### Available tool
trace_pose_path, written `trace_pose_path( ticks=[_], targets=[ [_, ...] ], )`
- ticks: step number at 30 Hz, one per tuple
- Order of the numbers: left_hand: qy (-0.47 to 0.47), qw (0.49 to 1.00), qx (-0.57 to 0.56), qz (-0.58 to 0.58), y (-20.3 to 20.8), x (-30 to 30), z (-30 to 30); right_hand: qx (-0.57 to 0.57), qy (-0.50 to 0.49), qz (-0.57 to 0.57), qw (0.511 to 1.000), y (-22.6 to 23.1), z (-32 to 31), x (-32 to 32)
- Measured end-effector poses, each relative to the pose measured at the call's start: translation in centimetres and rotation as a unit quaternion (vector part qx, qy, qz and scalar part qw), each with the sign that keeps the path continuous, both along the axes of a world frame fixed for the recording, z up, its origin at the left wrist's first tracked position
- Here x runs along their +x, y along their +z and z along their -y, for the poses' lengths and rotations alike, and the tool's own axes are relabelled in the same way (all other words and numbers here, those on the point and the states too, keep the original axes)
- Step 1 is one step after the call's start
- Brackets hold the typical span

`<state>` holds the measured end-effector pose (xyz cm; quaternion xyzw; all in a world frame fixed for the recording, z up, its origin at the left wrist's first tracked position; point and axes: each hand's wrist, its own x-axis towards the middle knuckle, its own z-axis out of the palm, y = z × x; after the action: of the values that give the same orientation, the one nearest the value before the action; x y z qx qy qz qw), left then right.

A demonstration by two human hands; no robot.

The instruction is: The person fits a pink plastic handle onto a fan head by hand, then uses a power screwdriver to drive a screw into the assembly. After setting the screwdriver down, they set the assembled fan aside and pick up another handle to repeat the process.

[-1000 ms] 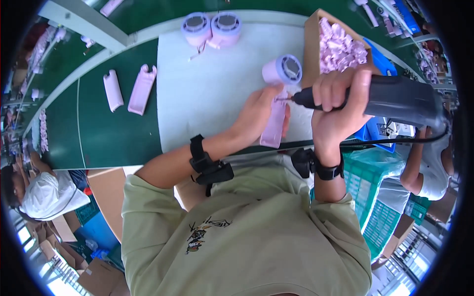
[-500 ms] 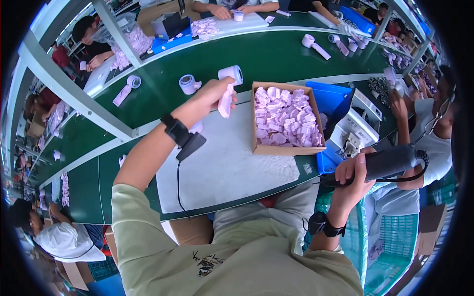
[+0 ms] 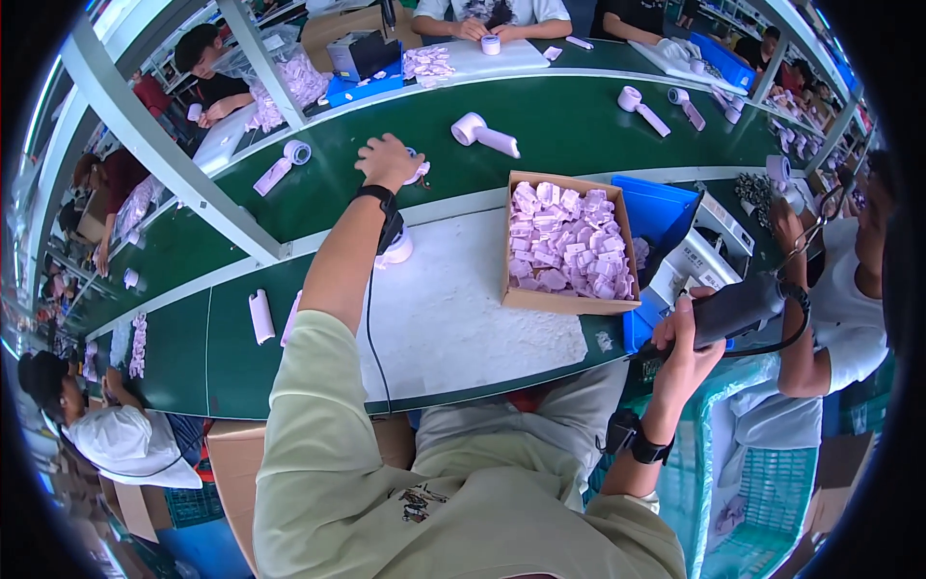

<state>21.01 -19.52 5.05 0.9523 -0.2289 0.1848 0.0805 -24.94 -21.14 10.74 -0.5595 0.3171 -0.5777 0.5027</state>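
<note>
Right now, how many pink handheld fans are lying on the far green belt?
4: one fan past the left hand, one far left, two far right. Others may be hidden.

Just 1 view here, a fisheye cam on the person's head, looking down and forward over their own chest. The near part of the frame is the light green shirt (image 3: 434,482), then the white mat (image 3: 453,309) on the near green table (image 3: 231,357), and the far green belt (image 3: 569,116) beyond it. It sits close enough that both forearms come in from the bottom. Straight rails bend hard toward the dark round rim. Other workers show at the far, left and right edges.
</note>
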Motion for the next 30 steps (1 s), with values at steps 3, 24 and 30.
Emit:
trace_pose_path(
  ticks=[3, 24, 30],
  targets=[
    [-0.07, 0.977, -0.027, -0.198, -0.3, 3.2, -1.8, -0.028, -0.005, -0.027, 0.999, 0.6, 0.0, 0.8],
    [-0.528, 0.838, -0.105, -0.089, 10.4, -25.3, -22.8, -0.199, 0.2, -0.104, 0.954, -4.6, -9.0, 3.4],
    [-0.497, 0.84, -0.167, -0.138, 5.8, -26.1, -24.8, 0.04, 0.494, -0.187, 0.848, -2.8, -10.3, 6.9]
  ],
)
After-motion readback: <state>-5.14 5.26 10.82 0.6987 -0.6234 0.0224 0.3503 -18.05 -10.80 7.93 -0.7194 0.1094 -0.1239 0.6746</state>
